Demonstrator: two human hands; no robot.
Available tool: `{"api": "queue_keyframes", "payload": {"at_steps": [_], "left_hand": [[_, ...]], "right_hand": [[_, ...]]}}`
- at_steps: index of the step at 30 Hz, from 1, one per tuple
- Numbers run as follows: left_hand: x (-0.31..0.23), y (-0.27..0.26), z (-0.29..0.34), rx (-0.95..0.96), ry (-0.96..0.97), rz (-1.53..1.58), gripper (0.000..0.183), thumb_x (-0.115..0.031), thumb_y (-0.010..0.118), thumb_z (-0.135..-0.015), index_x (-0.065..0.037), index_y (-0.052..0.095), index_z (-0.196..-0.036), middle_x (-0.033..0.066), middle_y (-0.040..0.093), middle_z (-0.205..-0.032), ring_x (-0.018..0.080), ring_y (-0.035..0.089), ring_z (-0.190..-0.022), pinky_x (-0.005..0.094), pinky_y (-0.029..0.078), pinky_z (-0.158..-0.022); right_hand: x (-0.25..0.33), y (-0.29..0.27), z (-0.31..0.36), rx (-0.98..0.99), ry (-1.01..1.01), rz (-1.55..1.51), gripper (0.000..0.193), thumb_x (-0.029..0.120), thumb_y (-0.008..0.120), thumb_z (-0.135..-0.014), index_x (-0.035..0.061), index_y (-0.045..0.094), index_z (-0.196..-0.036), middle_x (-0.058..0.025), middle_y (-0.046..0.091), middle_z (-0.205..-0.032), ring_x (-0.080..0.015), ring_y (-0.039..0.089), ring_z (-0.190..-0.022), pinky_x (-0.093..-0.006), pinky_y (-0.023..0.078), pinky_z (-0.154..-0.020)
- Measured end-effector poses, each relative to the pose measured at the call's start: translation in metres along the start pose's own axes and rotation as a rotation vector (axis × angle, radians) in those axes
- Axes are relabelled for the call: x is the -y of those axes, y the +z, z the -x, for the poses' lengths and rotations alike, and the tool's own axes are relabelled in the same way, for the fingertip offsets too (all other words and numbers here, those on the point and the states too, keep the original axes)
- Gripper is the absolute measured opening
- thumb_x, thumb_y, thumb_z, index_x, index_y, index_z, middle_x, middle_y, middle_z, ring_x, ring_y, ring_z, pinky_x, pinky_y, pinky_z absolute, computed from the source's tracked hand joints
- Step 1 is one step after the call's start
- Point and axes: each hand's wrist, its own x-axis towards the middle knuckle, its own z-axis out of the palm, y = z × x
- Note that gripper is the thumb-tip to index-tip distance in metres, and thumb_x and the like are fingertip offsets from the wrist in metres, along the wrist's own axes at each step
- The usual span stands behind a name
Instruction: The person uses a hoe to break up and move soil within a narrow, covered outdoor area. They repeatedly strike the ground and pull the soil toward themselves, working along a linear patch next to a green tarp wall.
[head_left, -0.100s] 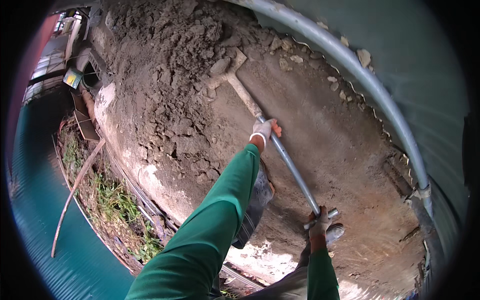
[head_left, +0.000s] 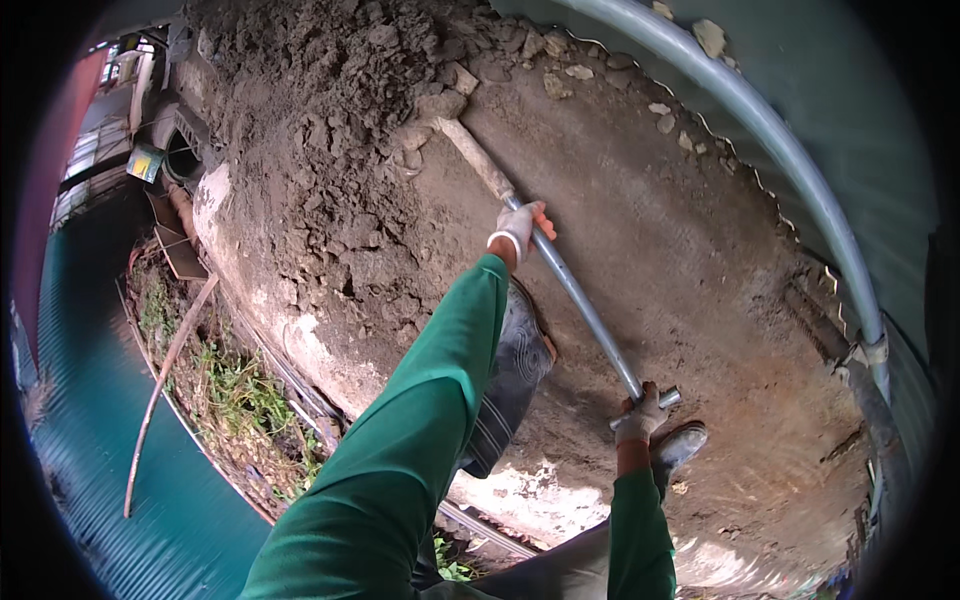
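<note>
Both gloved hands are closed round a long shovel (head_left: 575,275) with a grey metal shaft and a short crossbar handle. My left hand (head_left: 518,226), in a pale glove with orange fingers, grips the shaft just above its dirt-caked socket. At the near end, my right hand (head_left: 642,412) is wrapped round the crossbar where it meets the shaft. The blade lies low at the edge of a heap of dark, crumbly soil (head_left: 340,150), mostly hidden by dirt and a clod (head_left: 441,104).
A curved metal pipe (head_left: 745,100) and dark green sheeting border the far right, with stones along the edge. My boots (head_left: 680,445) stand on packed earth (head_left: 680,270). At left are weeds (head_left: 240,385), a stick (head_left: 165,390), blue-green corrugated sheeting (head_left: 110,400) and a tin (head_left: 145,162).
The shovel blade has slid a little farther into the soil heap, and more of it is covered. Both hands keep their grip. The whole view has shifted slightly.
</note>
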Motion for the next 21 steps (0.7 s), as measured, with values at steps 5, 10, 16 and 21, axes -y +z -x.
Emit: {"api": "queue_keyframes", "payload": {"at_steps": [5,10,16,21], "left_hand": [[0.014,0.009,0.058,-0.058,-0.058,-0.117,0.011,-0.015,0.061,-0.1,-0.004,0.058,-0.097,0.0059,0.054,-0.073,0.0243,0.059,-0.06,0.0438,0.06,-0.061],[0.112,0.049,0.203,-0.12,-0.159,-0.156,0.021,-0.016,0.048,-0.104,-0.003,0.061,-0.113,0.0078,0.061,-0.081,0.0264,0.067,-0.07,0.0449,0.062,-0.065],[0.245,0.123,0.402,-0.027,-0.343,-0.071,0.015,-0.02,0.05,-0.104,-0.008,0.058,-0.1,0.0071,0.058,-0.077,0.0268,0.063,-0.067,0.0479,0.061,-0.068],[0.359,0.179,0.56,0.071,-0.356,-0.033,0.018,-0.023,0.057,-0.1,-0.008,0.059,-0.091,0.0087,0.062,-0.077,0.028,0.068,-0.071,0.0475,0.062,-0.068]], "right_hand": [[-0.009,-0.069,0.031,-0.027,-0.002,0.03,0.025,0.02,0.077,-0.085,0.0012,0.061,-0.091,-0.0055,0.058,-0.07,-0.0167,0.05,-0.045,-0.0319,0.039,-0.036],[0.05,-0.241,0.072,-0.166,0.036,-0.017,0.019,0.013,0.072,-0.085,-0.0002,0.059,-0.087,-0.0056,0.058,-0.068,-0.0156,0.048,-0.041,-0.0324,0.037,-0.032],[0.134,-0.505,0.114,-0.218,-0.091,0.157,0.02,0.013,0.069,-0.086,0.0028,0.053,-0.08,-0.0076,0.052,-0.056,-0.019,0.049,-0.036,-0.036,0.038,-0.031],[0.194,-0.694,0.167,-0.342,-0.203,0.297,0.021,0.017,0.066,-0.088,-0.0013,0.056,-0.085,-0.0097,0.052,-0.055,-0.0222,0.051,-0.038,-0.0368,0.039,-0.032]]}}
